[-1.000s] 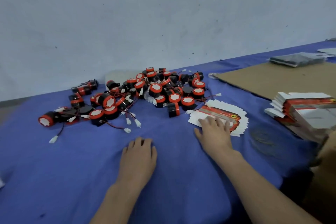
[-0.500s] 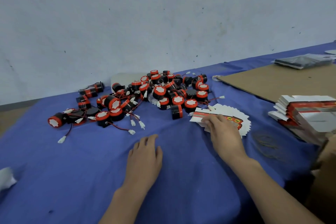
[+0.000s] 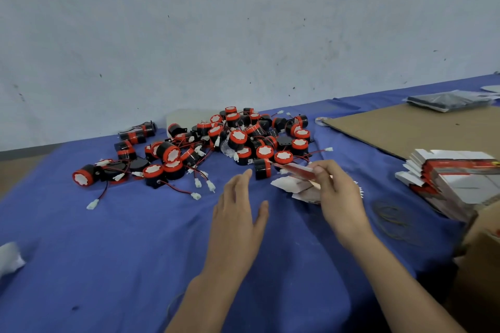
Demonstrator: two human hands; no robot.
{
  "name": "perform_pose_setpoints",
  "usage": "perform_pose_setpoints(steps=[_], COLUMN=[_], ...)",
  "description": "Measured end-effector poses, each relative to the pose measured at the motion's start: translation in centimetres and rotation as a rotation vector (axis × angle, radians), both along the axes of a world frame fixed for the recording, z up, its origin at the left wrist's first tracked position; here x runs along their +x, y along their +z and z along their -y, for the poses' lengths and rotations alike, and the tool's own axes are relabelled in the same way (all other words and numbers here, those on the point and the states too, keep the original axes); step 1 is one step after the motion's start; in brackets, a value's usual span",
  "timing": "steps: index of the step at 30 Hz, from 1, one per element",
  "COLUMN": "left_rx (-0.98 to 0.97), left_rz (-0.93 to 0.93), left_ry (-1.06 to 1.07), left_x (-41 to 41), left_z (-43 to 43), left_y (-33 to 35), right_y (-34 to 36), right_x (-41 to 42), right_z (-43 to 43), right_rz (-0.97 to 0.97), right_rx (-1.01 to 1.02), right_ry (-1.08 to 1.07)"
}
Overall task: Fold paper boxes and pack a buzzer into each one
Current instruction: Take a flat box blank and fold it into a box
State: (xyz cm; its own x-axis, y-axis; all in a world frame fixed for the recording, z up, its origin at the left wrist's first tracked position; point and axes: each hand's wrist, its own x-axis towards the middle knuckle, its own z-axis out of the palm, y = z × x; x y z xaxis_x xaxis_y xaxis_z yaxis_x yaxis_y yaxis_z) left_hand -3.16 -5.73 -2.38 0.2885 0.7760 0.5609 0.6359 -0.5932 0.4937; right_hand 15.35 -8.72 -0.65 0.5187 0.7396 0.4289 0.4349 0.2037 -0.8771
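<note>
Pinching one flat box blank (image 3: 297,170) off the fanned stack (image 3: 303,189) at two o'clock, my right hand (image 3: 338,197) grips only its near end; I judge a second sheet could cling and drag along. Left hand (image 3: 235,213) hovers spread, empty. The buzzer pile (image 3: 230,143) at twelve sits close, so trailing wires may snag the blank.

A heap of black buzzers (image 3: 238,140) with red caps and white faces sprawls across the far middle of the cloth, thin red-and-black leads with white plugs trailing toward me. Just right of it a fanned pile of flat white box blanks (image 3: 300,188) lies on the cloth. One flat red-and-white blank (image 3: 296,169) is lifted above that pile, tilted.
</note>
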Motion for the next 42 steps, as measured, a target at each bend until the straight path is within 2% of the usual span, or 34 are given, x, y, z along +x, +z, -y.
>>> perform_pose_setpoints(steps=[3, 6, 7, 9, 11, 16, 19, 22, 25, 29, 31, 33, 35, 37, 39, 42], left_rx=[0.001, 0.039, 0.049, 0.031, 0.011, 0.055, 0.036, 0.045, 0.063, 0.066, -0.088, -0.264, -0.401, -0.522, -0.634, -0.729], left_rz=[-0.022, -0.173, -0.244, -0.385, -0.51, -0.689, -0.778, -0.768, -0.572, -0.029, 0.293, 0.508, 0.576, 0.588, 0.685, 0.929], left_ry=[-0.045, -0.054, -0.074, -0.106, -0.068, 0.162, 0.281, 0.316, 0.315, 0.166, 0.062, 0.003, -0.087, -0.229, -0.339, -0.396], left_x=[-0.3, -0.6, -0.8, -1.3, -1.9, -2.4, -3.4, -4.5, -4.9, -5.0, -4.6, -4.1, -3.8, -3.3, -2.6, -1.5], left_z=[-0.4, -1.0, -1.2, -1.4, -1.7, -2.2, -2.2, -2.3, -2.0, -1.5, -0.9, -0.6, -0.4, 0.0, 0.2, 0.6], left_y=[-0.3, -0.9, -1.2, -1.9, -2.5, -2.5, -2.6, -2.5, -1.6, -0.3, 0.9, 1.9, 2.6, 2.8, 2.6, 2.8], right_y=[0.0, -0.6, -0.9, -1.3, -1.8, -3.4, -3.4, -3.4, -3.3, -3.1, -2.7, -1.7, -0.4, 0.4, 0.5, -0.2], right_x=[-0.6, -0.9, -0.9, -0.9, -0.3, 1.3, 1.5, 1.4, 0.2, -0.9, -1.3, -2.0, -2.7, -3.6, -4.4, -5.5], right_z=[1.1, 1.5, 1.6, 1.8, 1.7, 0.8, 0.7, 0.8, 1.1, 1.1, 1.1, 1.1, 0.9, 0.7, 0.4, 0.1], right_rz=[0.053, 0.326, 0.356, 0.339, 0.403, 0.825, 0.844, 0.857, 0.832, 0.889, 0.767, 0.51, 0.341, 0.277, 0.241, 0.216], right_rx=[0.004, -0.155, -0.195, -0.206, -0.234, -0.654, -0.652, -0.585, -0.541, -0.56, -0.414, -0.212, -0.088, -0.045, -0.057, -0.129], right_ry=[0.301, 0.459, 0.485, 0.472, 0.365, 0.297, 0.256, 0.225, 0.209, 0.186, 0.182, 0.178, 0.174, 0.186, 0.217, 0.246])
